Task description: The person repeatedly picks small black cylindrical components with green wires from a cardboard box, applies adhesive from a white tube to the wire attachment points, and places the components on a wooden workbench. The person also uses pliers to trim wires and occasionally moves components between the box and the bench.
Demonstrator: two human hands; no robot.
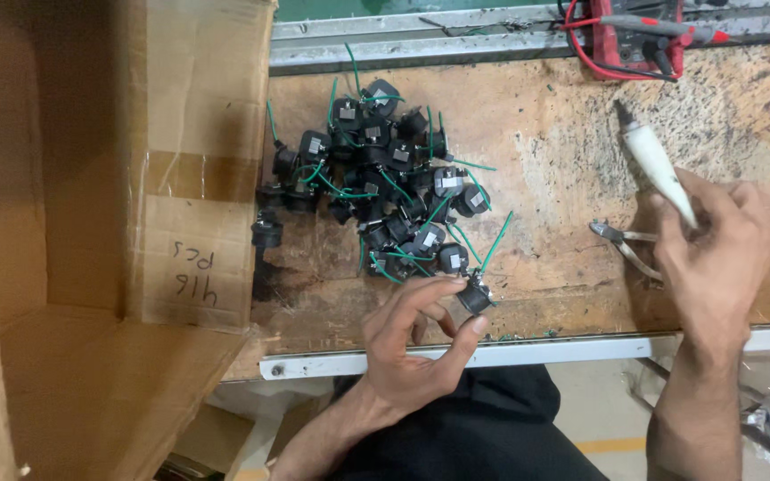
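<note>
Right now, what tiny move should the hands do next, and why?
Probably bring the white-handled tool in the right hand over to the small black part pinched in the left hand. The part is lifted off the pile of black parts, its green wire sticking up, but the tool's tip points away.

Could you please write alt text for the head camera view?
The left hand pinches a small black part with a green wire beside a pile of the same parts on a worn workbench. The right hand holds a white-handled tool; an open cardboard box stands left.
</note>
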